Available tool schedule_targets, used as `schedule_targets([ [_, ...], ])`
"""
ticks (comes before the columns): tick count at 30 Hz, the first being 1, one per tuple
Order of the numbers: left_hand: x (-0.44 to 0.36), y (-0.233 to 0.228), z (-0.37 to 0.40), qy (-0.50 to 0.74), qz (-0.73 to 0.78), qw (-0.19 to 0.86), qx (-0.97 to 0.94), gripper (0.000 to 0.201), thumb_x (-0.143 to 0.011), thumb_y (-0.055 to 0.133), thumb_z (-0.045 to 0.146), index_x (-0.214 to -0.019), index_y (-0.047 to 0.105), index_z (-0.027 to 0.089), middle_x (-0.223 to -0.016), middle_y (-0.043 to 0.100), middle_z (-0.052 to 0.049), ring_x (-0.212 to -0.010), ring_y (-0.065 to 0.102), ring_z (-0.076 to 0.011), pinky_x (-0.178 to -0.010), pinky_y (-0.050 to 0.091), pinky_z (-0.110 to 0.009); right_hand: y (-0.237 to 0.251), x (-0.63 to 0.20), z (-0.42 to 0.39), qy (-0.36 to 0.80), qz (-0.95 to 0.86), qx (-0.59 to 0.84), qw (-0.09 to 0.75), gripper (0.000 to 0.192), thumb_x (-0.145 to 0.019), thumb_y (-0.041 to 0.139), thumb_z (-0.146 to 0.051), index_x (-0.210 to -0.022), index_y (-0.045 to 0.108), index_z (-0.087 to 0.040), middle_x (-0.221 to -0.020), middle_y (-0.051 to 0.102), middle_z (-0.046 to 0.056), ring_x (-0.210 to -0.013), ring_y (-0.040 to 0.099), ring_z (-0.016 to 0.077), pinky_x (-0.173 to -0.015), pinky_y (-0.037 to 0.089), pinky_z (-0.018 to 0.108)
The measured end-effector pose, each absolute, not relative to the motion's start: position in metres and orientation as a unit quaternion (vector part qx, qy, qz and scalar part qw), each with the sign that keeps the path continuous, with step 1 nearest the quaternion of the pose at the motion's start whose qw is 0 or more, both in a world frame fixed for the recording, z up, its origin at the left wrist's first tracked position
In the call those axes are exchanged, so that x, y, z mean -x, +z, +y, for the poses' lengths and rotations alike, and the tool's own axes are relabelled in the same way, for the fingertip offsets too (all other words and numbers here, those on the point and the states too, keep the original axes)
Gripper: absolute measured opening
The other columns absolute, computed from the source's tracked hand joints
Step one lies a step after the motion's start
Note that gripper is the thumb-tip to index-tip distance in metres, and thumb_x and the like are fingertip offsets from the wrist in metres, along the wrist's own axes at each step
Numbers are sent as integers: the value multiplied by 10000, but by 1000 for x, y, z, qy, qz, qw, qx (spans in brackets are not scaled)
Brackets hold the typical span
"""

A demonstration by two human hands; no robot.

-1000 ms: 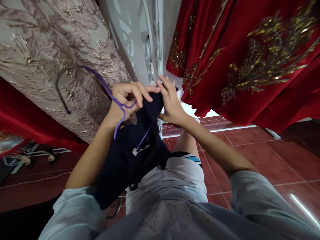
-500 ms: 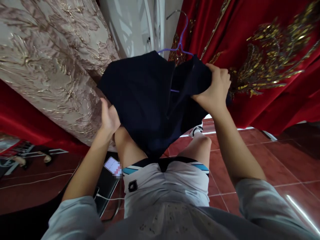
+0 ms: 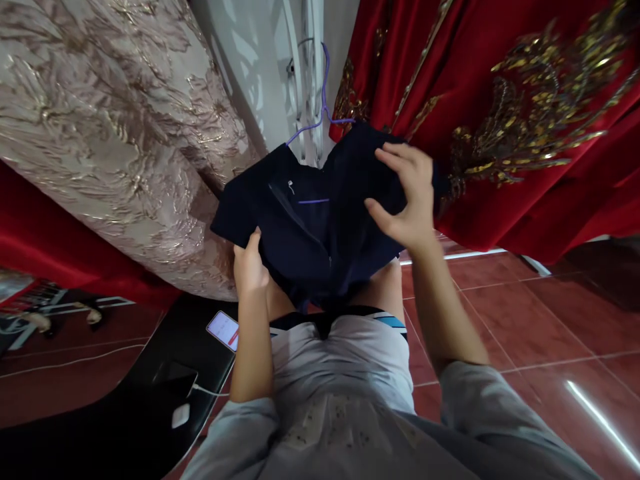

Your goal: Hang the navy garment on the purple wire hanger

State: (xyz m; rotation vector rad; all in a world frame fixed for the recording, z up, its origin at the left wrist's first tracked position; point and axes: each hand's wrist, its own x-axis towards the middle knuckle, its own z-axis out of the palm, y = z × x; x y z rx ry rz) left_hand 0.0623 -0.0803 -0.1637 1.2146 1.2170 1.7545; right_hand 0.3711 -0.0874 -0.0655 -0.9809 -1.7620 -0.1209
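Navy garment [image 3: 310, 227] on a purple hanger [image 3: 320, 113] was held up in front of the chest, its shoulder line running left to right, slightly tilted, between the hands. The left hand [image 3: 249, 267] was closed on its lower left edge, while the right hand [image 3: 405, 197], higher and farther out, was pinching the right shoulder with fingers partly spread. Below were seen red floor tiles [image 3: 525, 313] and a phone [image 3: 223, 329] on a black seat [image 3: 150, 400], with red embroidered cloth [image 3: 525, 120] hanging close on the right.

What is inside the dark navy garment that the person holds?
A purple hanger sits inside the navy garment: its hook and shoulders rise above the collar, and one bar shows through the opening. The rest is covered by cloth.
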Motion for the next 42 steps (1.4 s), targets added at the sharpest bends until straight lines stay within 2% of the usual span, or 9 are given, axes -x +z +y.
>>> schedule_targets([
  [3,-77,-165,-95,721,459,353,-380,401,-926,727,403,-1296,686,254,-1345,726,-86,-1359,638,-287,-1193,514,-488,-118,-318,-83,48,-624,465,626,425,-875,672,-438,-1214,537,-219,-1159,613,105,-1070,608,274,-959,510,460],
  [6,-87,-158,-109,728,457,354,-368,404,-926,732,406,-1292,682,243,-1294,744,-93,-1353,638,-291,-1186,519,-492,-177,-276,-79,235,-562,554,567,366,-776,676,-314,-1077,493,-215,-942,585,26,-750,541,165,-725,487,319],
  [9,-85,-157,-114,729,475,301,-389,365,-908,734,387,-1239,673,245,-1296,729,-93,-1354,625,-291,-1222,468,-493,-219,-266,-87,340,-513,611,498,181,-814,591,-325,-904,473,-222,-760,556,-7,-645,494,150,-635,416,290],
  [12,-79,-170,-110,746,495,180,-406,449,-835,737,254,-1268,620,244,-1387,650,-95,-1364,593,-270,-1247,411,-475,-230,-281,-103,376,-510,617,466,276,-892,534,-435,-729,492,-216,-659,581,22,-626,524,160,-623,395,291],
  [15,-82,-190,-104,699,527,149,-459,449,-812,683,176,-1250,604,236,-1357,633,-98,-1296,606,-242,-1210,432,-459,-218,-297,-116,425,-538,593,422,413,-902,558,-501,-636,594,-188,-603,622,43,-581,550,157,-617,397,291],
  [21,-128,-212,-110,483,432,402,-647,173,-783,757,232,-932,677,191,-924,751,-64,-884,745,-231,-871,610,-352,-196,-288,-128,413,-548,568,455,533,-864,621,-650,-601,606,-186,-548,521,9,-542,409,123,-563,298,291],
  [27,-152,-217,-112,515,464,352,-629,158,-922,641,290,-803,591,199,-793,682,-24,-805,690,-183,-825,559,-298,-178,-287,-122,485,-534,491,488,490,-873,616,-642,-718,646,-178,-564,568,3,-515,437,108,-530,343,268],
  [35,-150,-229,-83,510,496,286,-641,131,-864,631,152,-749,584,195,-710,612,-5,-722,635,-181,-807,541,-322,-49,-286,-51,413,-511,355,664,529,-921,636,-694,-779,659,-185,-512,485,-33,-436,337,65,-418,246,226],
  [42,-147,-104,-70,604,344,170,-699,272,-1002,616,253,-1272,643,263,-1113,697,-46,-1095,700,-212,-1016,546,-354,-46,-291,-60,400,-565,365,623,476,-966,625,-631,-729,588,-220,-573,472,-10,-567,500,118,-512,381,255],
])
